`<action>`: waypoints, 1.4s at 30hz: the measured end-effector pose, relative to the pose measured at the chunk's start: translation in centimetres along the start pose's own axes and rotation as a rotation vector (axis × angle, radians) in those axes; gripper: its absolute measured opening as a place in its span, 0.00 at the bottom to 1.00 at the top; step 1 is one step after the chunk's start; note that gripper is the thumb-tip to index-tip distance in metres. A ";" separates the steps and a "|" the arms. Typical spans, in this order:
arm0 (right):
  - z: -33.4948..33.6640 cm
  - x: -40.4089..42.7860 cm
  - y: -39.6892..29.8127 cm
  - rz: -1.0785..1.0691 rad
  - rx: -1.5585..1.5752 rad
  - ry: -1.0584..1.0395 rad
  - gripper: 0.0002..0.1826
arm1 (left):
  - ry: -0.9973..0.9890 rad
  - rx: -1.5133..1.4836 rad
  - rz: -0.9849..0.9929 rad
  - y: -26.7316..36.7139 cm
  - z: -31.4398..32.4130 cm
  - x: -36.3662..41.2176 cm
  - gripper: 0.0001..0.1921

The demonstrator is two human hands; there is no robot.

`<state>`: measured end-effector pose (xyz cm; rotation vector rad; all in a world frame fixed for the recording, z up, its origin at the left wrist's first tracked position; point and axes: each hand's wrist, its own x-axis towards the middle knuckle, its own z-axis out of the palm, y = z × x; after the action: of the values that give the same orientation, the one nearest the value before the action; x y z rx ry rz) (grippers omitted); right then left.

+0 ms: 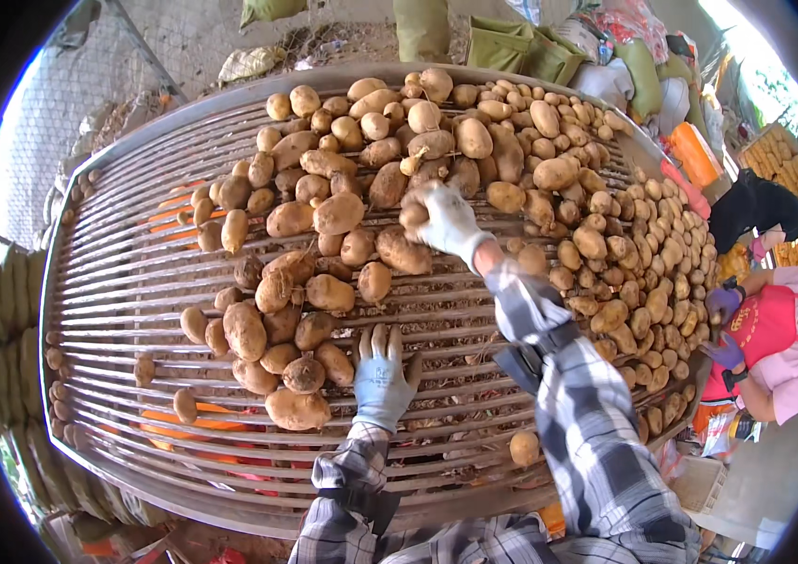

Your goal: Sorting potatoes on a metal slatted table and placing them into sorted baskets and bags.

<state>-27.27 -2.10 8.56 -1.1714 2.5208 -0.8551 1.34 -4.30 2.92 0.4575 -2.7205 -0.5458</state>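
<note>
Many potatoes (339, 213) lie over a large slatted metal sorting table (159, 282), in piles at the centre, top and right. My right hand (441, 218), in a white glove, is closed around a potato (414, 215) among the central pile; motion blurs it slightly. Just below its fingers lies a long potato (402, 250). My left hand (381, 374), in a light blue-grey glove, rests palm down on the slats with its fingers apart, beside the lower pile and close to a potato (335, 364). It holds nothing.
Past the table's right end stands a co-worker in a pink apron (758, 338), with purple-gloved hands at the potatoes' edge. Another person in black (751, 204) is behind. Green sacks (498, 44) stand beyond the far rim; stacked sacks (11, 352) are at left. A crate (698, 483) sits lower right.
</note>
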 end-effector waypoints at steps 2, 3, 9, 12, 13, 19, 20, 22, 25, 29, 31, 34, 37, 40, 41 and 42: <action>-1.9 -2.2 -0.4 -0.021 -0.187 -0.042 0.22 | 0.015 -0.009 -0.013 0.2 0.0 0.0 0.34; -3.2 -2.8 -0.2 -0.038 -0.199 -0.168 0.22 | 0.027 -0.008 -0.014 0.2 0.0 0.0 0.34; -3.7 3.7 -0.6 -0.365 -0.324 0.010 0.20 | -0.052 0.051 -0.054 0.5 -0.3 0.0 0.32; 0.1 7.8 -2.5 -0.265 -0.663 -0.187 0.27 | -0.054 0.037 -0.039 0.3 -0.3 0.1 0.31; 0.9 8.5 -3.0 -0.272 -0.812 -0.242 0.31 | -0.061 0.032 -0.040 0.2 -0.4 0.1 0.31; 2.3 6.1 -3.9 -0.084 -0.669 -0.187 0.33 | -0.055 -0.002 -0.048 0.1 -0.2 0.0 0.30; 2.0 4.8 -3.5 -0.087 -0.661 -0.168 0.33 | -0.058 0.006 -0.044 0.1 -0.2 0.0 0.30; 1.5 1.5 -2.5 -0.151 -0.685 -0.290 0.32 | -0.054 0.018 -0.045 0.2 -0.2 0.0 0.30; 0.6 -4.8 -0.8 -0.217 -0.572 -0.251 0.31 | -0.047 0.053 -0.028 0.3 -0.2 0.0 0.31; -2.8 -8.2 1.3 -0.139 -0.645 -0.543 0.34 | -0.037 0.055 -0.013 0.4 -0.3 0.2 0.31; -6.0 -6.0 3.3 -0.026 -0.185 -0.316 0.33 | -0.055 0.048 -0.019 0.4 -0.4 0.2 0.32; -7.1 1.9 5.7 -0.195 -0.110 0.428 0.24 | -0.073 0.041 -0.030 0.5 -0.5 0.2 0.32; -6.8 8.8 8.5 0.031 -0.176 0.533 0.28 | -0.086 0.058 -0.033 0.5 -0.6 0.3 0.32; -4.9 10.6 10.6 0.033 -0.272 0.454 0.30 | -0.098 0.061 -0.043 0.4 -0.6 0.3 0.32; -4.2 10.2 10.8 -0.043 -0.248 0.471 0.29 | -0.070 0.046 -0.032 0.4 -0.5 0.2 0.31; -3.7 9.4 11.0 -0.047 -0.089 0.396 0.30 | -0.077 0.030 -0.046 0.4 -0.5 0.2 0.31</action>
<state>-41.82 -2.08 5.32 -1.1909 2.8794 -1.0914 1.21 -4.21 3.57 0.5177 -2.8012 -0.5464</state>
